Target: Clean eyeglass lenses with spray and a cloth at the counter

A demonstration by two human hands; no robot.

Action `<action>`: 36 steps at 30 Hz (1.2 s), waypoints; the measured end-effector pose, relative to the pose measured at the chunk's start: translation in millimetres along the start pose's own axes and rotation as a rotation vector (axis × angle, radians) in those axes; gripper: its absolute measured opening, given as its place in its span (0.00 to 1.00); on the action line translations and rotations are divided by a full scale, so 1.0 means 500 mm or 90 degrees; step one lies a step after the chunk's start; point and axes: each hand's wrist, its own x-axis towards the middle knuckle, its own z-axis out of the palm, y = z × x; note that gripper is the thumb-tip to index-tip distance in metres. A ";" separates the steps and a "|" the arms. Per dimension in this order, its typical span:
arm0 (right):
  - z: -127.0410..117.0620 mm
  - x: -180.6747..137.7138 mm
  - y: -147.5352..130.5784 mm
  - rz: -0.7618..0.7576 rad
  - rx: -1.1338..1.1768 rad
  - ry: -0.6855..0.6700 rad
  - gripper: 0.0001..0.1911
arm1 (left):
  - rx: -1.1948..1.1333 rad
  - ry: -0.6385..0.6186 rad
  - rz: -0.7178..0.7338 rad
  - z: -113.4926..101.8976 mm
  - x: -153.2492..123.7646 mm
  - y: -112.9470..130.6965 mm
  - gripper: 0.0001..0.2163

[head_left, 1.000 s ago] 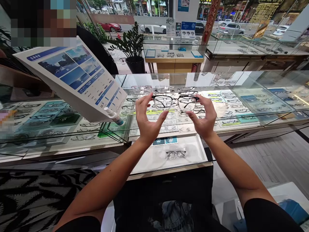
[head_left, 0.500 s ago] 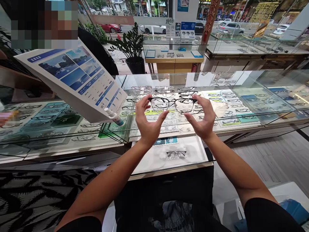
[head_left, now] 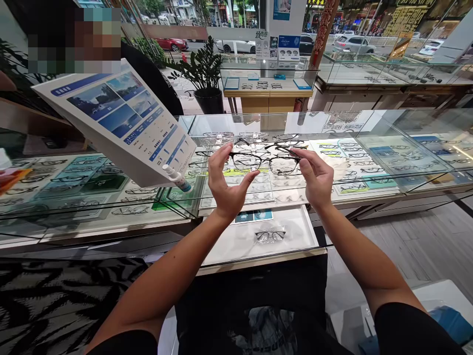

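Observation:
A pair of dark-framed eyeglasses (head_left: 247,161) is held up over the glass counter, lenses facing me. My left hand (head_left: 226,190) grips its left end with the fingertips, the thumb stretched out below the left lens. My right hand (head_left: 318,180) is closed at the right end, fingers along the right temple arm and thumb near the hinge. Under my hands, a white drawer (head_left: 308,224) stands pulled out. In it lies a second pair of glasses (head_left: 270,236) in a clear plastic bag.
A tilted calendar (head_left: 121,123) and a small white spray bottle (head_left: 177,178) stand on the counter at left. Rows of frames fill the glass display case (head_left: 384,172). Across the counter is a person (head_left: 148,74) in black. A white cloth (head_left: 338,167) lies beyond my right hand.
My right hand has turned and shifted slightly right; its thumb moved up from below the lens to the hinge area. The eyeglasses dipped slightly. My left hand barely moved.

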 end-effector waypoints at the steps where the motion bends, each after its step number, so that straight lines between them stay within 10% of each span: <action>1: 0.001 0.000 -0.001 0.011 0.028 -0.008 0.18 | -0.010 -0.001 0.004 0.001 0.000 -0.001 0.41; 36: 0.003 -0.006 0.020 0.201 0.189 -0.040 0.16 | -0.169 -0.067 -0.044 0.008 -0.003 0.018 0.34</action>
